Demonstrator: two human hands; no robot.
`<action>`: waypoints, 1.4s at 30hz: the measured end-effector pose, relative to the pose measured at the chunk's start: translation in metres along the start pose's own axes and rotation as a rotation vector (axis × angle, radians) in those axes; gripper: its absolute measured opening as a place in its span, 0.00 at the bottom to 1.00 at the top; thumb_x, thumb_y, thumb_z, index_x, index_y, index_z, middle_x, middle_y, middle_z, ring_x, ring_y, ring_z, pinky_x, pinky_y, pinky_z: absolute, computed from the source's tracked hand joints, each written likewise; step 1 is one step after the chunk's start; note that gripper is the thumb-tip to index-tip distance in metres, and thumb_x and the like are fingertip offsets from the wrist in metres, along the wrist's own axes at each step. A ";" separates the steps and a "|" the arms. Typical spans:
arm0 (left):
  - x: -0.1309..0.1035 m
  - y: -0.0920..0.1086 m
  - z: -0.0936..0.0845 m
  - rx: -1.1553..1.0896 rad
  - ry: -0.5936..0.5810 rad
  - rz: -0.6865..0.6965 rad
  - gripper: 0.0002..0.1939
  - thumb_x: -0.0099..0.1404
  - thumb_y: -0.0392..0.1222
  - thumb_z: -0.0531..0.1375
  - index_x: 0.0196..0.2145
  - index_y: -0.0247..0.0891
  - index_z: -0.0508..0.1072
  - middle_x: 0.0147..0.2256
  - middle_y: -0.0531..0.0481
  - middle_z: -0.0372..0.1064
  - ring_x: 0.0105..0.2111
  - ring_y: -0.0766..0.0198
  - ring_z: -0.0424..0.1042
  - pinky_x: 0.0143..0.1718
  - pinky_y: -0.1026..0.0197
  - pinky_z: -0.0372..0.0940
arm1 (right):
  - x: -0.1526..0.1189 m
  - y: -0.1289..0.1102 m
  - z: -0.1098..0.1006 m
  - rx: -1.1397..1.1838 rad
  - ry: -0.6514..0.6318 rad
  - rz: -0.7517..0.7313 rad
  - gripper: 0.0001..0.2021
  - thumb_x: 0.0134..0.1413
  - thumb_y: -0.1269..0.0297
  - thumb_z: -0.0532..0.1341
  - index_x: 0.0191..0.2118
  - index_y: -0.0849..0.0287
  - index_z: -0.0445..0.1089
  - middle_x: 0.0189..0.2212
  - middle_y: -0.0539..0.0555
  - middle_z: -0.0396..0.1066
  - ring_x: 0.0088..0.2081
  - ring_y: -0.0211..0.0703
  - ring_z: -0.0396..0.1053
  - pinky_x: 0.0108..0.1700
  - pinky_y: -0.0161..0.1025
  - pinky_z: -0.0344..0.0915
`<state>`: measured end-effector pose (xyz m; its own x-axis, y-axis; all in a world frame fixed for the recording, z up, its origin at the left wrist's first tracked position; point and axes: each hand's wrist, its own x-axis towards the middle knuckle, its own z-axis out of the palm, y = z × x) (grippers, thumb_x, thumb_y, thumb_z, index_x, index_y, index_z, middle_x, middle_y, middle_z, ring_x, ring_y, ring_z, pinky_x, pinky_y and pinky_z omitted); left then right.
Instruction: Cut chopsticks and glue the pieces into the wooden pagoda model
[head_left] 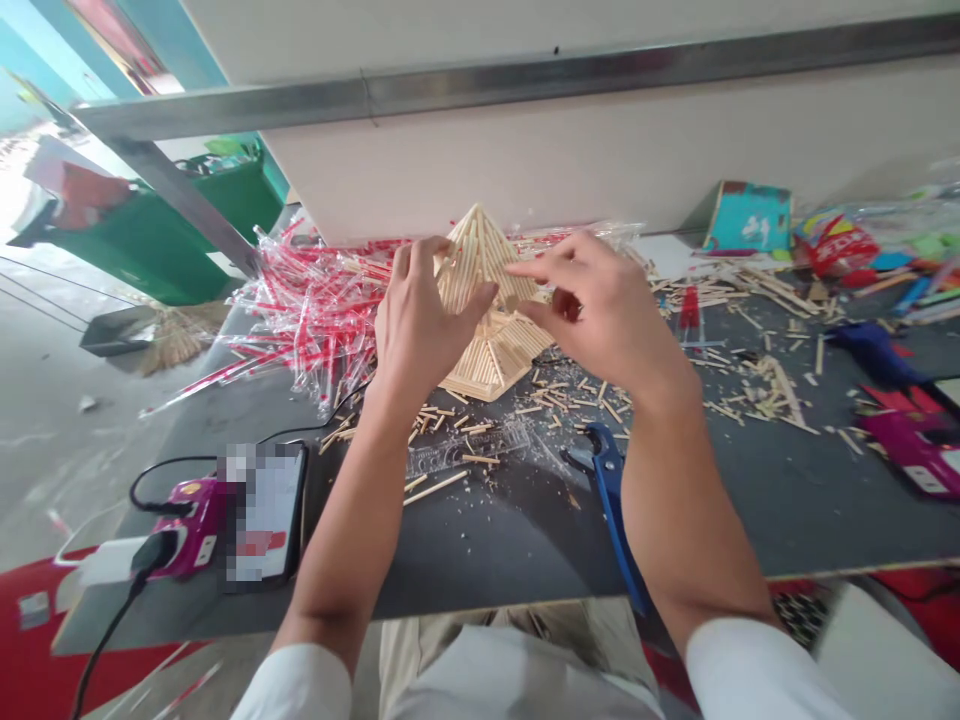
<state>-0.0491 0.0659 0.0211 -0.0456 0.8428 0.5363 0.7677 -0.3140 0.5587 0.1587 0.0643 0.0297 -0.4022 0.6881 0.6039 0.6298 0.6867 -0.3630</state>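
A small house-like model [491,250] built of thin wooden sticks stands on the grey table, with a pointed top and a flared lower tier. My left hand [421,310] is curved around the left side of its upper part, fingertips at the far edge and thumb across the front. On the right side, my right hand [592,300] has its index finger reaching to the upper part, with the thumb lower and apart from it. The joint between the tiers is partly hidden by my hands. A blue-handled cutter [613,500] lies by my right forearm.
Red-and-clear plastic wrappers [315,300] are heaped at the left back. Cut stick pieces [574,400] and a clear ruler [469,448] lie in front of the model. A phone [270,515] and a purple power adapter [191,525] sit left; another purple adapter [911,450] is right.
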 end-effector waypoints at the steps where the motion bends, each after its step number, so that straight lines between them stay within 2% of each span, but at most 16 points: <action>1: 0.000 -0.001 -0.003 0.005 0.004 -0.001 0.23 0.62 0.52 0.67 0.53 0.49 0.69 0.55 0.44 0.70 0.57 0.44 0.69 0.58 0.41 0.69 | -0.001 0.001 -0.004 0.008 0.037 0.012 0.12 0.63 0.64 0.65 0.51 0.49 0.76 0.46 0.55 0.71 0.31 0.42 0.69 0.40 0.47 0.71; 5: 0.000 -0.008 -0.018 0.048 0.040 -0.016 0.20 0.64 0.53 0.66 0.51 0.48 0.71 0.52 0.43 0.69 0.55 0.44 0.71 0.57 0.41 0.69 | -0.004 0.009 -0.014 0.011 0.166 0.060 0.04 0.62 0.59 0.66 0.39 0.51 0.76 0.36 0.54 0.75 0.31 0.46 0.71 0.39 0.49 0.72; 7: -0.001 -0.012 -0.029 0.070 0.045 -0.018 0.17 0.66 0.53 0.64 0.50 0.48 0.71 0.52 0.43 0.69 0.53 0.45 0.71 0.55 0.42 0.69 | -0.005 0.012 -0.016 0.022 0.211 0.087 0.06 0.62 0.56 0.66 0.37 0.51 0.75 0.32 0.53 0.75 0.32 0.48 0.73 0.39 0.49 0.72; 13: -0.002 -0.021 -0.056 0.144 0.098 0.023 0.13 0.67 0.50 0.63 0.48 0.47 0.74 0.44 0.47 0.73 0.48 0.52 0.73 0.52 0.43 0.69 | -0.007 0.014 -0.016 0.126 0.290 0.178 0.12 0.63 0.51 0.66 0.36 0.54 0.75 0.28 0.51 0.75 0.29 0.42 0.74 0.35 0.43 0.72; 18: -0.003 -0.020 -0.061 0.104 0.056 0.007 0.13 0.68 0.52 0.61 0.48 0.49 0.76 0.44 0.50 0.76 0.47 0.53 0.74 0.50 0.45 0.69 | -0.005 0.018 -0.009 0.150 0.364 0.187 0.09 0.59 0.55 0.69 0.34 0.54 0.77 0.31 0.52 0.78 0.31 0.45 0.76 0.37 0.45 0.74; 21: -0.005 -0.016 -0.058 0.064 -0.019 -0.013 0.14 0.68 0.53 0.61 0.48 0.49 0.76 0.43 0.52 0.77 0.40 0.56 0.76 0.44 0.48 0.69 | -0.004 0.020 -0.006 0.140 0.396 0.175 0.07 0.57 0.58 0.70 0.32 0.55 0.77 0.34 0.52 0.80 0.35 0.47 0.77 0.40 0.47 0.75; 24: -0.006 -0.013 -0.056 0.037 -0.073 -0.011 0.15 0.68 0.55 0.61 0.48 0.48 0.78 0.38 0.52 0.77 0.32 0.59 0.73 0.38 0.50 0.68 | -0.005 0.018 -0.005 0.179 0.272 0.143 0.02 0.59 0.65 0.68 0.35 0.55 0.79 0.35 0.51 0.80 0.37 0.47 0.78 0.43 0.46 0.75; 28: -0.007 -0.009 -0.053 0.033 -0.116 -0.013 0.16 0.67 0.57 0.61 0.46 0.47 0.78 0.38 0.50 0.77 0.31 0.60 0.72 0.36 0.52 0.68 | -0.005 0.013 -0.005 0.158 0.056 0.148 0.05 0.61 0.71 0.64 0.37 0.57 0.79 0.32 0.51 0.79 0.33 0.44 0.77 0.40 0.44 0.73; 31: -0.005 -0.008 -0.053 0.029 -0.173 -0.030 0.16 0.67 0.56 0.60 0.46 0.46 0.78 0.38 0.49 0.77 0.32 0.59 0.73 0.35 0.54 0.67 | -0.005 0.010 -0.002 0.090 0.009 0.241 0.01 0.58 0.69 0.66 0.37 0.58 0.76 0.30 0.52 0.77 0.31 0.43 0.75 0.38 0.42 0.69; 34: -0.004 -0.007 -0.054 0.030 -0.193 -0.027 0.16 0.68 0.54 0.59 0.46 0.45 0.78 0.37 0.49 0.77 0.32 0.60 0.72 0.34 0.55 0.65 | -0.010 0.010 0.006 0.054 0.021 0.371 0.08 0.55 0.62 0.70 0.32 0.58 0.73 0.28 0.52 0.75 0.28 0.41 0.71 0.34 0.41 0.65; 37: -0.003 -0.008 -0.054 0.034 -0.194 -0.018 0.15 0.68 0.54 0.59 0.45 0.45 0.79 0.36 0.49 0.76 0.31 0.61 0.72 0.33 0.56 0.65 | -0.024 0.011 0.019 0.045 -0.039 0.428 0.13 0.59 0.55 0.68 0.30 0.58 0.73 0.26 0.52 0.74 0.27 0.41 0.69 0.33 0.43 0.64; 39: -0.003 -0.008 -0.053 0.032 -0.200 -0.013 0.14 0.68 0.54 0.60 0.44 0.45 0.79 0.35 0.50 0.76 0.32 0.61 0.72 0.33 0.56 0.65 | -0.037 0.011 0.029 0.017 -0.078 0.342 0.12 0.64 0.54 0.65 0.34 0.57 0.77 0.30 0.53 0.77 0.33 0.45 0.72 0.40 0.46 0.67; 42: -0.003 -0.008 -0.051 0.015 -0.223 0.000 0.13 0.68 0.53 0.60 0.43 0.45 0.79 0.34 0.50 0.76 0.32 0.60 0.73 0.34 0.57 0.65 | -0.058 0.008 0.044 -0.087 -0.046 0.171 0.13 0.71 0.56 0.59 0.48 0.54 0.79 0.47 0.55 0.78 0.50 0.52 0.71 0.55 0.51 0.66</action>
<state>-0.0877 0.0433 0.0476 0.0958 0.9193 0.3818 0.7774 -0.3086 0.5481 0.1583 0.0399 -0.0395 -0.3136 0.8042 0.5048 0.7458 0.5377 -0.3933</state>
